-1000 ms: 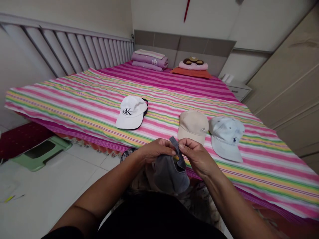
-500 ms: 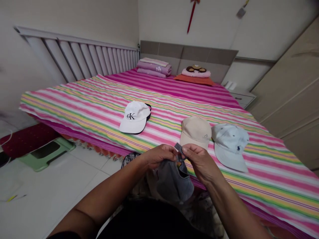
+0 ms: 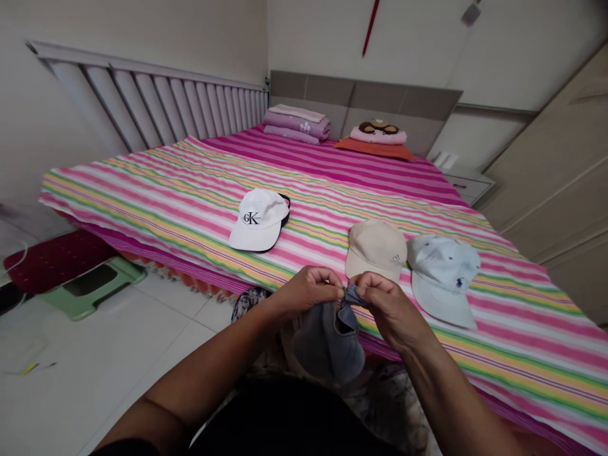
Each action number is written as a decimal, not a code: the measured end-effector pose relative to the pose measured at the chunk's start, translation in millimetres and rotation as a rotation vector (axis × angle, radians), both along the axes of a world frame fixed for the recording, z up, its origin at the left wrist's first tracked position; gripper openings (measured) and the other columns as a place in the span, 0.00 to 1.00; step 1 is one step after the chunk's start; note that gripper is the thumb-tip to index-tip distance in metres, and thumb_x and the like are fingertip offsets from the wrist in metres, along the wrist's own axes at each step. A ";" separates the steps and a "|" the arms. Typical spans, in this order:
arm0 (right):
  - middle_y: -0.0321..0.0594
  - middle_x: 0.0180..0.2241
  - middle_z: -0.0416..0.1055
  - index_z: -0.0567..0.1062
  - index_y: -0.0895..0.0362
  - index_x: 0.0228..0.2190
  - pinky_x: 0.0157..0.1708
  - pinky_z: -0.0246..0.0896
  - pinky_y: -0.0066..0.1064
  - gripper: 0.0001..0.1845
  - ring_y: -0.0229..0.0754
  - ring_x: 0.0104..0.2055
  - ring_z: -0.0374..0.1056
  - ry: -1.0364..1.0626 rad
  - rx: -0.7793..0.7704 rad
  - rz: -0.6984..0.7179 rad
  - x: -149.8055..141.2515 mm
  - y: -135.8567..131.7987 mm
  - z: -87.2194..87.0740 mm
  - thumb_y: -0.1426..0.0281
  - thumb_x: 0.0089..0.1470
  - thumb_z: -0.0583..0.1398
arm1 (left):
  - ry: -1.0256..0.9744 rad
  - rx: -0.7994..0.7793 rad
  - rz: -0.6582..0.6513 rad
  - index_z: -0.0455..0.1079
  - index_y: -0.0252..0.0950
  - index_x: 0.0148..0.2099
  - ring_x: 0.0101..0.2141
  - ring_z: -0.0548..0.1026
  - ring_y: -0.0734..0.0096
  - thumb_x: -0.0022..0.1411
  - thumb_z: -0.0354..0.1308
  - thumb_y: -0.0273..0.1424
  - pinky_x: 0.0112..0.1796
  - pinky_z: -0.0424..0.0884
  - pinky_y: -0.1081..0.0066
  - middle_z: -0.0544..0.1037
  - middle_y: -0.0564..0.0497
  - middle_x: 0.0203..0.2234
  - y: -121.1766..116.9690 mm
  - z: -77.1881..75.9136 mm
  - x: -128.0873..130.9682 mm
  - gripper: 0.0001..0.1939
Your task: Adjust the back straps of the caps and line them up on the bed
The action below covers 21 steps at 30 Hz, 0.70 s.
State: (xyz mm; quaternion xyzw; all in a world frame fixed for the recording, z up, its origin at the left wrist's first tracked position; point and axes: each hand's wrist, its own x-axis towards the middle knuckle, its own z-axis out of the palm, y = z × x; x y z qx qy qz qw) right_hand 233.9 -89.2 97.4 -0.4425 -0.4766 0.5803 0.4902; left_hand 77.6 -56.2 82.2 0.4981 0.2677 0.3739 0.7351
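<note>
The left hand (image 3: 306,292) and right hand (image 3: 387,304) are pinching the narrow strap (image 3: 354,296) of a soft grey cloth cap (image 3: 323,345), hanging at lower centre of the frame over the edge of a striped bedsheet (image 3: 142,190), near a beige cap (image 3: 375,250).

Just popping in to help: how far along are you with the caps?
Done, it seems: white cap, beige cap and pale blue cap lie on the bed. In hand: a grey cap, its strap pinched between left hand and right hand. Left: that strap, its fastening unclear, and the grey cap, still off the bed.
</note>
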 end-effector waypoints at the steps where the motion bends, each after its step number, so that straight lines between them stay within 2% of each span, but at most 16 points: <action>1: 0.34 0.22 0.64 0.66 0.57 0.16 0.28 0.50 0.29 0.06 0.36 0.26 0.57 0.006 0.001 0.002 -0.3 0.3 -0.2 0.71 0.37 0.60 | -0.009 0.049 0.036 0.67 0.30 0.23 0.21 0.67 0.81 0.42 0.62 0.27 0.26 0.62 0.77 0.71 0.53 0.23 0.0 -0.4 0.5 0.06; 4: 0.34 0.21 0.64 0.66 0.57 0.16 0.28 0.51 0.30 0.06 0.36 0.26 0.57 0.013 0.008 0.001 -2.3 1.2 -1.4 0.72 0.37 0.60 | -0.057 0.132 0.105 0.66 0.30 0.22 0.24 0.67 0.81 0.42 0.61 0.26 0.29 0.62 0.76 0.72 0.51 0.30 0.5 -3.6 1.7 0.06; 7: 0.33 0.20 0.62 0.67 0.57 0.16 0.26 0.51 0.29 0.06 0.35 0.24 0.56 0.004 0.006 -0.013 -4.8 1.7 -2.6 0.72 0.36 0.60 | -0.087 0.124 0.102 0.65 0.30 0.22 0.24 0.67 0.81 0.43 0.61 0.26 0.27 0.62 0.77 0.72 0.51 0.29 1.1 -6.7 1.5 0.07; 11: 0.32 0.17 0.61 0.67 0.57 0.16 0.24 0.51 0.28 0.05 0.34 0.21 0.55 0.007 -0.029 0.001 -6.1 1.6 -1.9 0.72 0.38 0.60 | -0.112 0.035 0.003 0.64 0.31 0.26 0.22 0.68 0.79 0.46 0.61 0.30 0.25 0.63 0.76 0.72 0.51 0.25 0.9 -7.6 -1.4 0.09; 14: 0.32 0.16 0.63 0.68 0.56 0.17 0.23 0.51 0.28 0.05 0.35 0.21 0.58 0.032 -0.052 0.029 -5.1 2.0 -0.3 0.72 0.39 0.59 | -0.131 -0.008 -0.087 0.64 0.31 0.28 0.24 0.71 0.74 0.47 0.61 0.32 0.28 0.64 0.74 0.73 0.50 0.22 0.8 -7.7 -4.4 0.11; 21: 0.33 0.17 0.67 0.69 0.57 0.16 0.23 0.52 0.28 0.05 0.36 0.20 0.62 0.070 -0.092 0.061 -2.9 3.2 1.3 0.73 0.38 0.61 | -0.118 0.010 -0.160 0.65 0.30 0.30 0.28 0.71 0.73 0.48 0.61 0.33 0.33 0.64 0.73 0.73 0.49 0.23 2.2 -9.0 -7.5 0.11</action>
